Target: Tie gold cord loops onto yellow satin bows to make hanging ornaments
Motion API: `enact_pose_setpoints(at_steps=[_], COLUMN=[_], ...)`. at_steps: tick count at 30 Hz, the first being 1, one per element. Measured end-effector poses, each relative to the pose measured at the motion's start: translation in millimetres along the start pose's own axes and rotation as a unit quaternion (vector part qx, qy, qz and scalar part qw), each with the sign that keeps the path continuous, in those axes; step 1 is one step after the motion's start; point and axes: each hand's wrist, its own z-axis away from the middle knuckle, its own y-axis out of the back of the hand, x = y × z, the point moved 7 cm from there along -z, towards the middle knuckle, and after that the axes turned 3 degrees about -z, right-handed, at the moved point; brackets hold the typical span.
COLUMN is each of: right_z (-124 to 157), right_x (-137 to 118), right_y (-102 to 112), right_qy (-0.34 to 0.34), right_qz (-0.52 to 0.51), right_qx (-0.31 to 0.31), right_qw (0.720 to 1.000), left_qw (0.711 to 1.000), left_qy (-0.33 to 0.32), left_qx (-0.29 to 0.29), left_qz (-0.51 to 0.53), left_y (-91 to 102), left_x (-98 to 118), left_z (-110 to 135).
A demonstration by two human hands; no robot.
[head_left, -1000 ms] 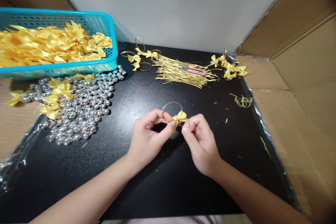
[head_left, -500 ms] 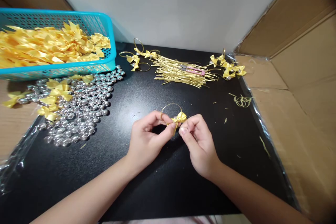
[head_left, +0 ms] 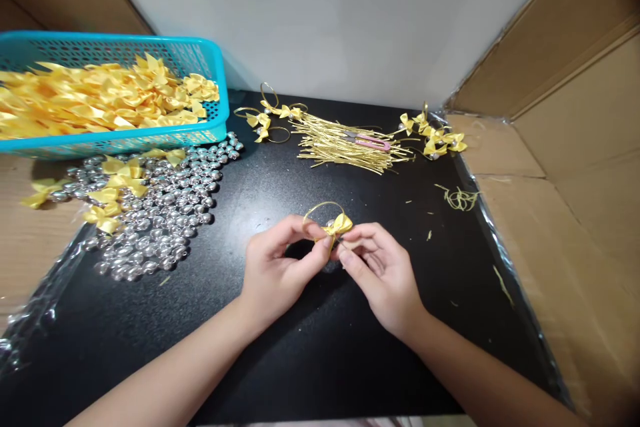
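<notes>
Left hand (head_left: 277,267) and right hand (head_left: 383,273) pinch a small yellow satin bow (head_left: 340,223) on a thin gold wire loop (head_left: 320,205) over the black desk (head_left: 300,353), apparently fastening them, which needs steady fingertip tension.

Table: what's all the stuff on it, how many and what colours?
table: one, black, under everything
basket: one, turquoise, back left
basket bows: many, yellow, heaped in the basket
beads: many, silver, piled before the basket
loose bows: several, yellow, on the beads
wire bundle: one, gold, back centre
pink tool: one, pink, on the bundle
looped bows: several, yellow, right of the bundle; a few more left of it
wire scraps: small tangle, gold, right
cardboard: sheets, brown, both sides
held bow: one, yellow with gold loop, between both hands
left hand: one, pinching the held bow
right hand: one, pinching it too
</notes>
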Motion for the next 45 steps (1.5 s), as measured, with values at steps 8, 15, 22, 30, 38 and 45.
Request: enact_pose_setpoints(at_steps=[8, 15, 22, 30, 38, 45], right_z=[-6.2, -8.0, -3.4, 2.3, 6.6, 7.2], right_x=[-3.3, -2.9, -8.8, -36.9, -45.2, -44.7], right_y=[2.3, 1.9, 1.6, -3.9, -5.1, -4.2], right_qy=[0.053, 0.046, 0.078, 0.217, 0.269, 0.258], right_qz=[0.039, 0.033, 0.077, 0.258, 0.288, 0.293], right_qx=[-0.012, -0.015, -0.016, -0.017, 0.01, 0.013], right_qw=[0.998, 0.998, 0.994, 0.941, 0.919, 0.92], left_qw=[0.982, 0.97, 0.995, 0.957, 0.91, 0.903], left_qy=[-0.164, -0.21, -0.086, 0.238, 0.327, 0.342], left_qx=[-0.019, -0.032, -0.011, -0.094, -0.116, -0.11], left_qz=[-0.094, -0.121, -0.047, 0.137, 0.227, 0.237], left_y=[3.4, 3.4, 3.1, -20.4, -32.9, -33.7], left_x=[26.2, 37.6, 17.4, -22.4, -35.2, -37.1], left_z=[-2.4, -1.8, -3.0, 4.1, 12.1, 14.0])
